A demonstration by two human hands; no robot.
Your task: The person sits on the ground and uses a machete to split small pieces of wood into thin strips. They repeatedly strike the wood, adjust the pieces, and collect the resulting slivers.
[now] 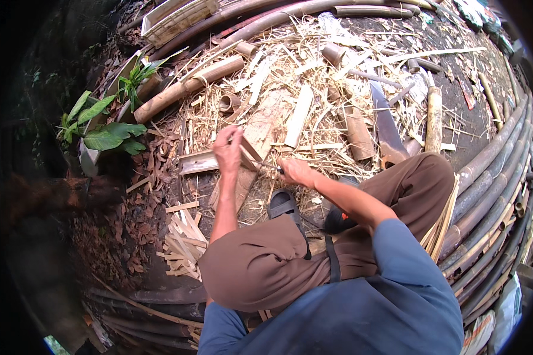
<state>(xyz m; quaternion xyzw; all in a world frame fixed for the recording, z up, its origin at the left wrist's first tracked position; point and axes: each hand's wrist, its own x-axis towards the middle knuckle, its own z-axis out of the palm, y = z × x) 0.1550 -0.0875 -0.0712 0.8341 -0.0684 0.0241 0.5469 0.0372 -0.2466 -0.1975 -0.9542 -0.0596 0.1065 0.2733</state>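
Note:
My left hand (227, 149) is closed on a short split bamboo piece (250, 151), which stands tilted over a worn wooden plank (260, 127). My right hand (297, 173) grips a knife (270, 167) by its dark handle. The narrow blade points left and meets the lower part of the bamboo piece; how deep it sits in it I cannot tell. Just left of my left hand lies a trough-like half of split bamboo (196, 163). Beyond the hands, a pale flat bamboo strip (299, 116) rests on the shavings.
A handsaw (387, 121) lies right of the shavings (323, 77), near a bamboo section (357, 133). Cut strips (183, 245) are heaped by my left knee. Long bamboo poles (485, 177) line the right side. A leafy plant (109, 133) and a pale crate (177, 21) are at the left.

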